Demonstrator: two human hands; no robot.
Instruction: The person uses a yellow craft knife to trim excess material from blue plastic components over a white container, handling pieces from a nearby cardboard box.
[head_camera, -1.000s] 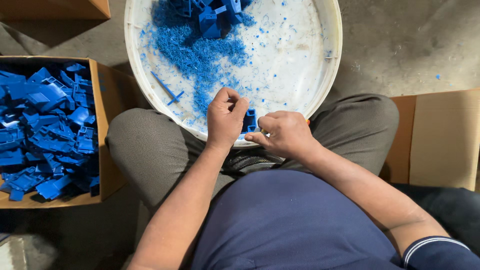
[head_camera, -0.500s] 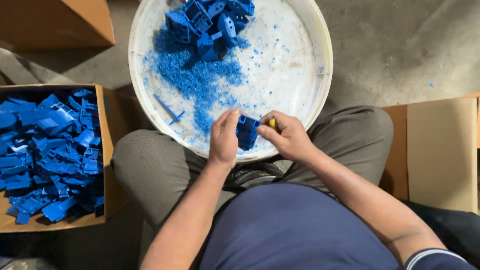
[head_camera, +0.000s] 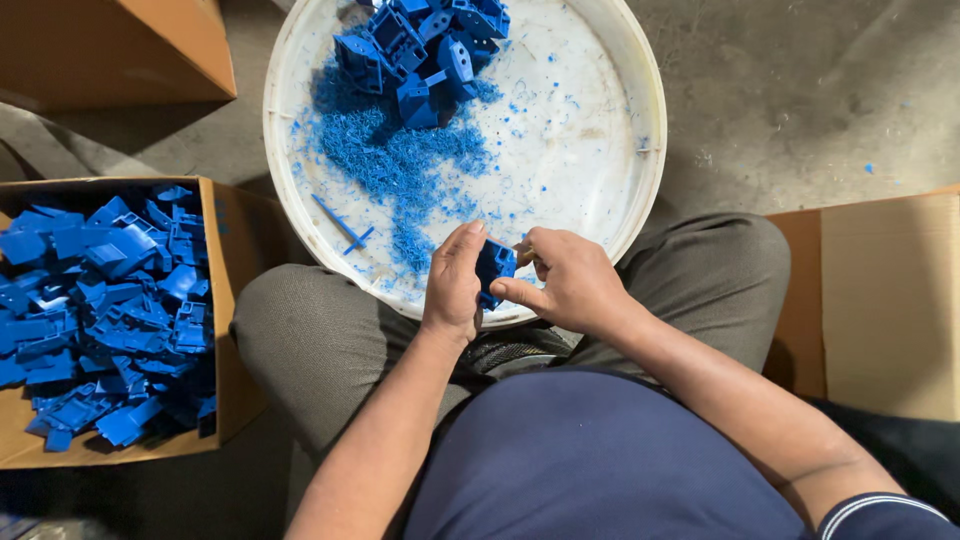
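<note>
- Over the near rim of the white round tub, between both hands, sits one small blue plastic part; it is held above the person's lap, not lying in the tub.
- The left hand is closed around the left side of the part, fingers upright along its edge and thumb behind it.
- The right hand grips the part from the right with thumb and fingers; whether it also holds a small tool I cannot tell, because the fingers hide that place.
- Compared with one second ago, the part now shows much more clearly: then it was almost hidden low between the hands, half a second ago it was raised, and now it stands turned with a broad face to the camera. In my judgement the hands are working on this one piece, turning it to reach another edge.
- Inside the tub, the blue shavings lie in a band in the middle, and the pile of untrimmed blue parts rests at the far side, as before.
- On the floor at the left stands a cardboard box filled with many blue parts; another brown box is at the right, beside the knee.
</note>
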